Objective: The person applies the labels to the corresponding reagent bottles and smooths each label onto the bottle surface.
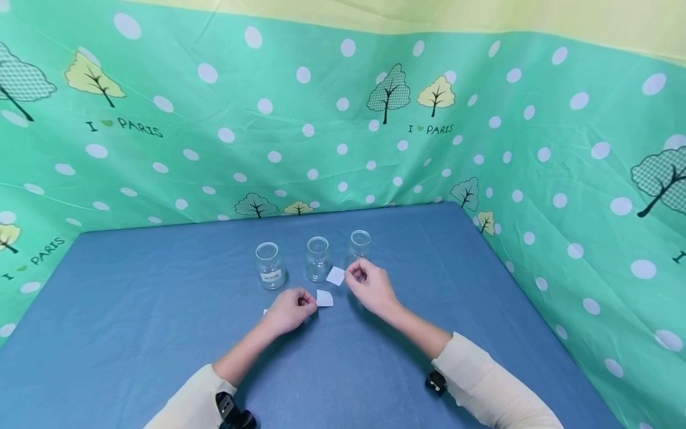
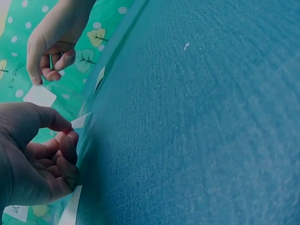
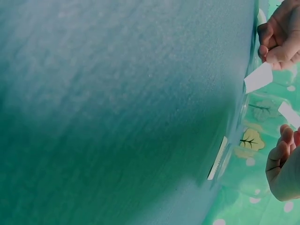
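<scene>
Nearest the camera are two pale sleeves (image 1: pixel 495 381), pulled up a bit on the person's arms. The biggest thing is the green dotted curtain (image 1: pixel 332 179) at the far side, and then comes the blue table (image 1: pixel 177 286).

Three glass jars stand upright in a row on the far part of the table. The left jar (image 1: pixel 268 262) has a white label (image 1: pixel 271 277) with writing on it, while the middle jar (image 1: pixel 318 259) and the right jar (image 1: pixel 359 243) show none. They look hard and smooth, so they could slip or break — best to wrap a whole hand around the round middle.

The right hand (image 1: pixel 372 289) is in front of the right jar. Its thumb and finger pinch the edge of the far paper (image 1: pixel 336 276), just beside the middle jar; I can't tell if they touch. The left hand (image 1: pixel 289 310) is nearer, in front of the left jar. Its thumb and finger pinch the left edge of the near paper (image 1: pixel 324 298), and its other fingers curl in.

Both papers look very light, thin and easy to bend — a soft pinch at an edge or corner should be enough. I can't tell if the backs are sticky. A little white corner (image 1: pixel 265 311) peeks out left of the left hand.
</scene>
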`<state>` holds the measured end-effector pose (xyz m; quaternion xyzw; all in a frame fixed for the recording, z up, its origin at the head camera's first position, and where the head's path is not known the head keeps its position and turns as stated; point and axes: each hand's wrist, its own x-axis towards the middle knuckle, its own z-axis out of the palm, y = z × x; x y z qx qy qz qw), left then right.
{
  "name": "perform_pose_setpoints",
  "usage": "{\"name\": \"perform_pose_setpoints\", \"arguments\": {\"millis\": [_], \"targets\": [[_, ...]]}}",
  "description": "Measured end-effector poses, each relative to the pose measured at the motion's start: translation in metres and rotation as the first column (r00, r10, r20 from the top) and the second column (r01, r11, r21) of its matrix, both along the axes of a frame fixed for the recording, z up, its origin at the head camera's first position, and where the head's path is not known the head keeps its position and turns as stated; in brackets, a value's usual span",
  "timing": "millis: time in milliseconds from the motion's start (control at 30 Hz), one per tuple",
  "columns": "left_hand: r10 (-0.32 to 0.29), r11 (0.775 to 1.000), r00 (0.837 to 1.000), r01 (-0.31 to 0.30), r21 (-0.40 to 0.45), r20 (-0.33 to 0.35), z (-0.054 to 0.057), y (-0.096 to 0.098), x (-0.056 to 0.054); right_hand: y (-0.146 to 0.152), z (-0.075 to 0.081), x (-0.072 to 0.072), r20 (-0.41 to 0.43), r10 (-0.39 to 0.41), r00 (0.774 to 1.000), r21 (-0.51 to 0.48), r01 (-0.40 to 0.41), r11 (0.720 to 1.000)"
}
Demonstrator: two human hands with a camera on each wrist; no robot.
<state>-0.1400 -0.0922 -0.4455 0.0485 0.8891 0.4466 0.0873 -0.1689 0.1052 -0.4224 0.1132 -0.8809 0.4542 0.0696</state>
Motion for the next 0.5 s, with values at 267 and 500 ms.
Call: {"name": "perform_pose_setpoints", "arguments": {"millis": [267, 500], "targets": [[-0.008, 0.999, 1.0, 0.009, -0.031, 0.006, 0.0002, -0.0001, 0.0022, -0.0005, -0.0007, 0.0012, 0.004, 0.006, 1.0, -0.008, -0.005, 1.0], [-0.038, 0.995, 0.999, 0.035, -0.099, -0.034, 0.0019, 0.0006, 0.0039, -0.001, -0.0001, 0.0017, 0.012, 0.017, 1.0, -0.009, -0.017, 1.0]]}}
